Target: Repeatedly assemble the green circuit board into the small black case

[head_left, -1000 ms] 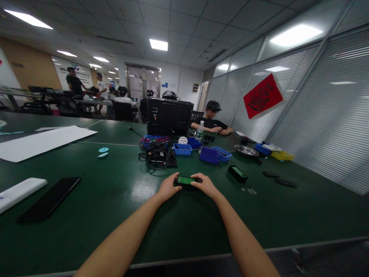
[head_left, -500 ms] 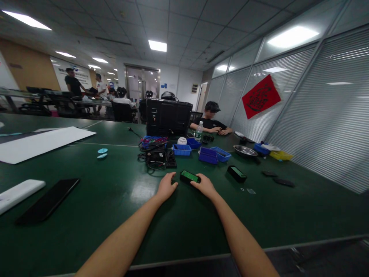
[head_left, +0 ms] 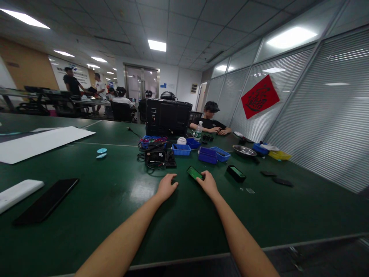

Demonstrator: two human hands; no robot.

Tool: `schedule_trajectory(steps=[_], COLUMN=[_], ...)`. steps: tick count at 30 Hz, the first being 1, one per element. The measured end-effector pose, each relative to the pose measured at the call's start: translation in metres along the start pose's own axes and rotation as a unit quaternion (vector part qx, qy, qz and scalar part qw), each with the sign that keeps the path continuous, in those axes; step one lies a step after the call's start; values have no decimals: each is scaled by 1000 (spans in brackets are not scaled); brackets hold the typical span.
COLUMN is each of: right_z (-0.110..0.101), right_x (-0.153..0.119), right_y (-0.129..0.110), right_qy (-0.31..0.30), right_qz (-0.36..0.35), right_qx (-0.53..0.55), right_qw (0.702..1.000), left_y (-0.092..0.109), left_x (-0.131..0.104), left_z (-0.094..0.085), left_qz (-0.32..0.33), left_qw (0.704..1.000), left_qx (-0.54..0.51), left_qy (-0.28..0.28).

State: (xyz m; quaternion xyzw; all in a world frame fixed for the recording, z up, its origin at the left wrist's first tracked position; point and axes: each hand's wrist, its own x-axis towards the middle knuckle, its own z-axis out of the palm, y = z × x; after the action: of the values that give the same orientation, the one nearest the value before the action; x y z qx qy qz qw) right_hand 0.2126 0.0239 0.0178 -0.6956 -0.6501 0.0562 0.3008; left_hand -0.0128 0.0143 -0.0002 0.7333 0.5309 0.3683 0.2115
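My right hand (head_left: 208,183) grips the near right end of a small black box with a green circuit board (head_left: 194,172) showing in its top. The box is tilted, and my fingers cover its near end. To its left, my left hand (head_left: 167,187) rests near the green table (head_left: 173,231) with thumb and fingers apart and nothing between them. A second black box with a green board (head_left: 236,173) stands on the table to the right of my right hand. Close to that box lie a small clear plastic piece (head_left: 250,191) and a small ring (head_left: 241,189).
Ahead are a cable-wrapped black device (head_left: 155,157), blue bins (head_left: 181,149), a bottle (head_left: 198,130) and a black monitor (head_left: 168,117). A metal bowl (head_left: 244,151) is at right. A black panel (head_left: 47,200) lies at left. Another person (head_left: 211,119) sits across the table.
My right hand has moved slightly right with the black box, which has turned and tilted. My left hand stays almost where it was.
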Motion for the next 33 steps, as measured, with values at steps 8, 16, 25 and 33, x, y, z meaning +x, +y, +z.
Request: schedule_trajectory(steps=[8, 16, 25, 33], right_z=[8, -1, 9, 10], right_x=[-8, -13, -45, -35], right_y=[-14, -24, -64, -54], right_qy=[-50, -37, -15, -14], right_qz=[-47, -30, -167, -93], right_qx=[9, -53, -101, 169], right_qw=[998, 997, 981, 981], left_y=[0, 0, 5, 3], left_x=[0, -1, -1, 0], left_z=[0, -1, -3, -3], left_qz=[8, 19, 5, 6], left_qw=[1000, 1000, 1000, 1000], left_qx=[0, 11, 16, -16], left_qy=[4, 3, 4, 21])
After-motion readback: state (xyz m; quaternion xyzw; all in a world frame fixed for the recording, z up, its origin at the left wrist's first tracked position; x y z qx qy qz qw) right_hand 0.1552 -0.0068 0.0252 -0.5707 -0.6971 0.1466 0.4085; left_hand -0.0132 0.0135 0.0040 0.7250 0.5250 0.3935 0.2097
